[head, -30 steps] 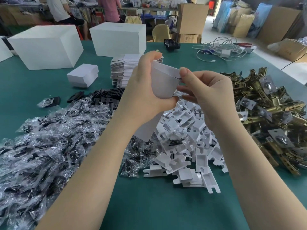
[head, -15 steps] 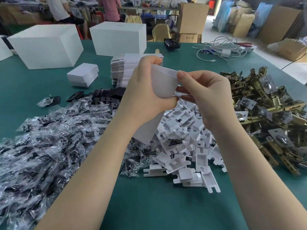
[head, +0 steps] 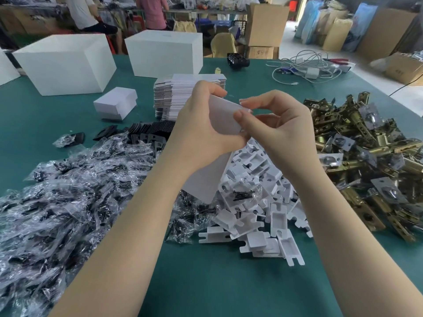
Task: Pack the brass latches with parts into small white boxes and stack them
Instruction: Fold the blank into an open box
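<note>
A small white cardboard box (head: 223,118) is held up over the middle of the green table (head: 219,282). My left hand (head: 201,131) grips its body from the left. My right hand (head: 278,129) pinches the flap at its top end between thumb and fingers. Brass latches (head: 366,156) lie heaped at the right. White plastic inserts (head: 258,202) are piled below my hands. Clear bags of black screws (head: 68,202) spread across the left. A stack of flat white box blanks (head: 174,92) stands behind my hands, and one closed small box (head: 115,102) lies to its left.
Two large white boxes (head: 64,62) (head: 164,51) stand at the back of the table. Black plates (head: 146,131) lie in a row near the blanks. Cables and a charger (head: 306,69) lie at the back right. People and cardboard cartons (head: 265,24) are beyond the table.
The box has dropped slightly. My right hand has shifted its fingers over the top flap, now pinching it between thumb and fingers. My left hand keeps its hold.
</note>
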Tool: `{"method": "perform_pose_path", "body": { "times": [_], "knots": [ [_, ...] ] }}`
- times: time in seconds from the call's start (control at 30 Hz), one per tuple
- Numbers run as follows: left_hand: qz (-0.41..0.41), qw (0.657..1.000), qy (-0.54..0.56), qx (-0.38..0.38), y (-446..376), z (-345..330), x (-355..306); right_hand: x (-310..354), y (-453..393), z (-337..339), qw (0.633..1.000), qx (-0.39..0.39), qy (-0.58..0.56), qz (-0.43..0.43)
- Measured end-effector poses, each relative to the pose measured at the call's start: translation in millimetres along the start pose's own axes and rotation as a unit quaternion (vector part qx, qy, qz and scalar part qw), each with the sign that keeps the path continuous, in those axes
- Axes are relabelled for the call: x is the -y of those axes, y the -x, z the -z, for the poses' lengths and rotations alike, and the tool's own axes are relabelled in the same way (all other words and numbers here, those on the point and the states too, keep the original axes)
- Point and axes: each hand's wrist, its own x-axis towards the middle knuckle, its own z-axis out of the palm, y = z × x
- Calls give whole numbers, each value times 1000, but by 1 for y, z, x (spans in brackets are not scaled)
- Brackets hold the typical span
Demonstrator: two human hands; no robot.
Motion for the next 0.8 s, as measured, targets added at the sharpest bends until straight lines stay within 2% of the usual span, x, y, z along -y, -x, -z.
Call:
{"method": "perform_pose_path", "body": {
  "times": [0.13, 0.2, 0.27, 0.37, 0.47, 0.5, 0.57, 0.67, 0.73, 0.8],
  "knots": [
    [-38, 999, -22, 6, 0, -1, -4, -1, 0, -3, 1000, 24, 3, -3],
    [-53, 998, -14, -14, -2, -1, -3, -3, -2, 1, 995, 69, -48, -48],
    [-29, 995, 67, -74, -3, -1, -2, -6, -3, 5, 977, 133, -89, -138],
    [56, 960, 224, -156, -3, -5, -1, -11, 1, 2, 955, 229, 23, -185],
    [125, 922, 311, -193, -5, -12, 2, -14, 3, -7, 954, 216, 81, -194],
    [133, 925, 296, -196, -6, -13, 3, -15, 2, -8, 959, 193, 75, -195],
    [116, 955, 202, -181, -6, -12, 7, -16, -1, -4, 967, 149, 49, -201],
    [53, 986, 112, -110, -9, -4, 18, -18, -5, 12, 967, 117, -15, -225],
    [39, 992, 103, -65, -10, 4, 24, -20, -9, 25, 948, 136, -88, -274],
    [69, 988, 126, -52, -11, 7, 29, -20, -12, 36, 903, 174, -219, -327]
  ]
}}
